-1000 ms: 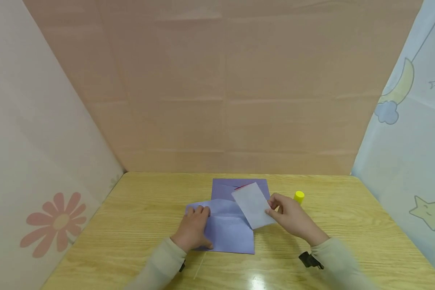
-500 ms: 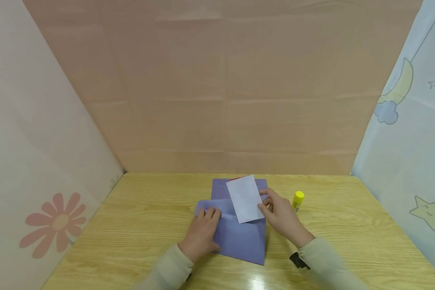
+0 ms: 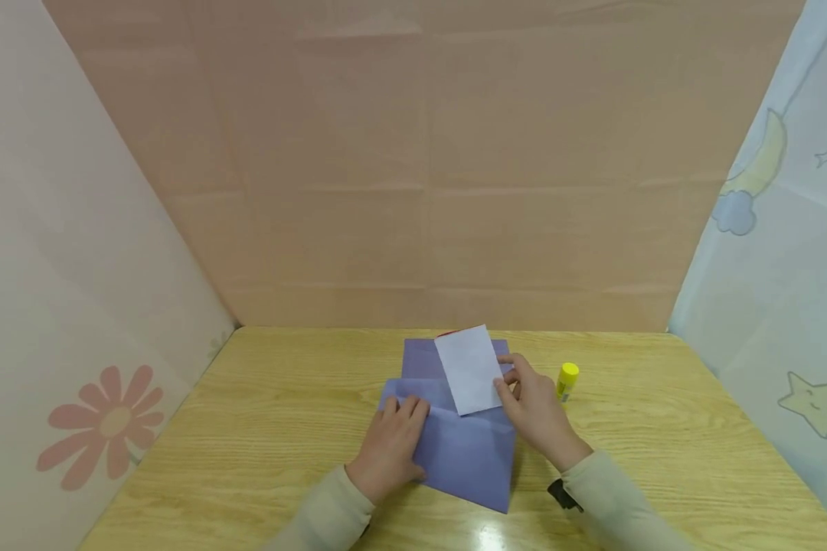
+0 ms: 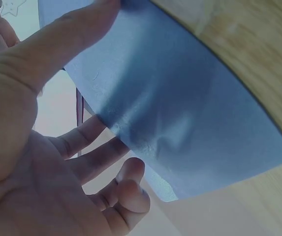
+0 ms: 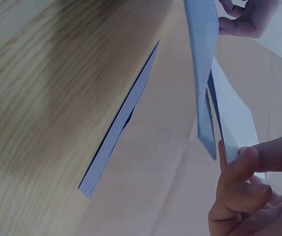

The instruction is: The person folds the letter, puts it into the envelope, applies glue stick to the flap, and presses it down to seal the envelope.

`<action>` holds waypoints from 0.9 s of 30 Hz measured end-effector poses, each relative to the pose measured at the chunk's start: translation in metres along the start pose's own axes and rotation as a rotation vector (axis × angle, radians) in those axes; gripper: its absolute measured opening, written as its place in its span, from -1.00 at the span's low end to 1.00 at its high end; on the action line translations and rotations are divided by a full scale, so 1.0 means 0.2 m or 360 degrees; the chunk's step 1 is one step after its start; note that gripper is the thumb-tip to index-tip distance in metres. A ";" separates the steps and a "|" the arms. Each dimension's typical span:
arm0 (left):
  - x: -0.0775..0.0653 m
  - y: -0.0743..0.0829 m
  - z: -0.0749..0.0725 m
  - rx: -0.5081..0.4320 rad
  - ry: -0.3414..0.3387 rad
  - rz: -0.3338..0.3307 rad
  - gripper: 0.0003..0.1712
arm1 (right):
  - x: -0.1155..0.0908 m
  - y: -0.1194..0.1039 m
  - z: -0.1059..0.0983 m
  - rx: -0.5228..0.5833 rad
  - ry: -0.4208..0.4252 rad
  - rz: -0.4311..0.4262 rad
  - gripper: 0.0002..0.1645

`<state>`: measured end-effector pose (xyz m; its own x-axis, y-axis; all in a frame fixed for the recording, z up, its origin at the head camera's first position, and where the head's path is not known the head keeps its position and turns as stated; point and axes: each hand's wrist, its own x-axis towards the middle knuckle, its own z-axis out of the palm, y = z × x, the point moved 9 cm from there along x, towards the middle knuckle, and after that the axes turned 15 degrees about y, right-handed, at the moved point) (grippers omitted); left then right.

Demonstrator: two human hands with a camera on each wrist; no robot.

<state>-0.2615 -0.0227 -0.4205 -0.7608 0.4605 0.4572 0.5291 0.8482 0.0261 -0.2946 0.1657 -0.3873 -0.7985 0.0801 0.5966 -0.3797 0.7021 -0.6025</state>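
Note:
My left hand [image 3: 389, 444] grips the left side of a purple envelope [image 3: 465, 463], thumb on the near face and fingers behind, as the left wrist view shows. The envelope is tilted, its flap unfolded towards the far side. A white card [image 3: 470, 371] with a red edge showing behind its top is pinched by my right hand [image 3: 534, 405] at its lower right. In the head view the card overlaps the envelope's flap. The right wrist view has the card [image 5: 234, 110] right beside the raised envelope [image 5: 202, 69], both above the table.
A second purple envelope [image 3: 420, 356] lies flat on the wooden table [image 3: 282, 413], partly hidden behind the held envelope and card. To the right of my right hand stands a yellow glue stick [image 3: 567, 383]. A brown paper backdrop [image 3: 427, 191] rises behind the table's far edge.
My left hand has moved right with the envelope, whose lower right corner has swung towards me. The card has shifted up and slightly left in my right hand and stands more upright.

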 end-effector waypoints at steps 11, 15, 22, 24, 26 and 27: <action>0.00 0.01 0.01 -0.0027 0.0006 -0.0010 -0.03 | -0.04 -0.05 0.05 -0.0150 -0.0183 -0.0174 -0.69; 0.00 0.02 0.01 -0.0039 0.0010 -0.0015 0.00 | -0.06 -0.08 0.06 -0.0186 -0.0192 -0.0295 -0.69; 0.00 0.02 0.00 -0.0057 0.0039 -0.0034 0.02 | -0.07 -0.12 0.07 -0.0207 -0.0222 -0.0391 -0.70; 0.00 0.02 0.00 -0.0059 0.0050 -0.0036 0.03 | -0.08 -0.12 0.09 -0.0225 -0.0266 -0.0411 -0.71; 0.00 0.02 0.00 -0.0055 0.0062 -0.0035 0.04 | -0.09 -0.13 0.11 -0.0234 -0.0334 -0.0419 -0.71; 0.01 0.02 0.00 -0.0052 0.0067 -0.0033 0.04 | -0.09 -0.13 0.12 -0.0236 -0.0371 -0.0417 -0.71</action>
<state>-0.2603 -0.0188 -0.4201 -0.7558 0.4310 0.4930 0.5258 0.8481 0.0646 -0.2810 0.1291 -0.3954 -0.7748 -0.2667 0.5732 -0.5267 0.7737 -0.3520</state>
